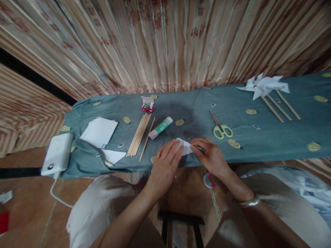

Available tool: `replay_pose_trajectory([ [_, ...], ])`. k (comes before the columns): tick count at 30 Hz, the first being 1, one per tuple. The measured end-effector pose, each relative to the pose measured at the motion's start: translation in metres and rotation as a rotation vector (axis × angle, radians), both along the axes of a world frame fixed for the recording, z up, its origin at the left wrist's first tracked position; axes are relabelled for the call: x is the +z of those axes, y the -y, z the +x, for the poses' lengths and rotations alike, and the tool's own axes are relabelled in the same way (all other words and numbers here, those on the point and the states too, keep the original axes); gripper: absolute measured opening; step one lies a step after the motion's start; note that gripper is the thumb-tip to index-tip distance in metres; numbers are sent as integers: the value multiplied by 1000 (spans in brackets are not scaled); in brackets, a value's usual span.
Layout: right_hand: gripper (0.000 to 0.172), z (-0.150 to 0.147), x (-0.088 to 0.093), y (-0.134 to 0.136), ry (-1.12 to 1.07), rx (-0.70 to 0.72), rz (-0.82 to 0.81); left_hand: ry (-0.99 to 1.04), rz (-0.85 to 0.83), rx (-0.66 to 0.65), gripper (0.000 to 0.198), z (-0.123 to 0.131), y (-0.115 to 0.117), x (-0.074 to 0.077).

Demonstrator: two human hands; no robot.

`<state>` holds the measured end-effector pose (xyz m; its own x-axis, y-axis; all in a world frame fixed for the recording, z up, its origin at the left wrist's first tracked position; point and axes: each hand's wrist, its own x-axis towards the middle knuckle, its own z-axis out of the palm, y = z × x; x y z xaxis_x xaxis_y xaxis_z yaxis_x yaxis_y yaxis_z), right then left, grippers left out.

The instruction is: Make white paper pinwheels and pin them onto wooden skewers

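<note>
A small piece of folded white paper (186, 147) lies at the near edge of the cloth-covered table, between my hands. My left hand (167, 156) holds its left part against the cloth, fingers close together over it. At the paper's right corner, my right hand (210, 153) pinches with thumb and bent fingers. A dark sliver shows by the right fingers, too small to make out. Just beyond my left hand lies a green and white glue stick (161, 127). Scissors (219, 128) with light green handles rest beyond my right hand, blades pointing away.
Several wooden sticks (139, 134) lie left of the glue stick, below an open red box (147, 104) of small metal pins. Farther left are white paper sheets (99, 131) and a white power bank (57, 153) with a cable. Paper pinwheels (266, 85) on sticks lie at the far right.
</note>
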<state>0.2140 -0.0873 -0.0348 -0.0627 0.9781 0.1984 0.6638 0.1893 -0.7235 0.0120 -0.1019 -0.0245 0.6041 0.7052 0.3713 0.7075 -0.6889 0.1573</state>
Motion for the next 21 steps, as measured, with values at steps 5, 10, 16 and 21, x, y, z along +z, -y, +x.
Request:
replay_pose_trajectory([
  [5, 17, -1, 3, -2, 34, 11, 1, -129, 16, -111, 45, 14, 18, -15],
  [10, 16, -2, 4, -2, 55, 15, 6, -179, -60, -87, 50, 16, 19, -22],
  [16, 14, -3, 2, -1, 54, -28, 35, -162, -115, -88, 54, 15, 18, -23],
  [21, 14, -4, 1, -1, 29, -48, 48, -153, -161, -76, 57, 16, 19, -24],
])
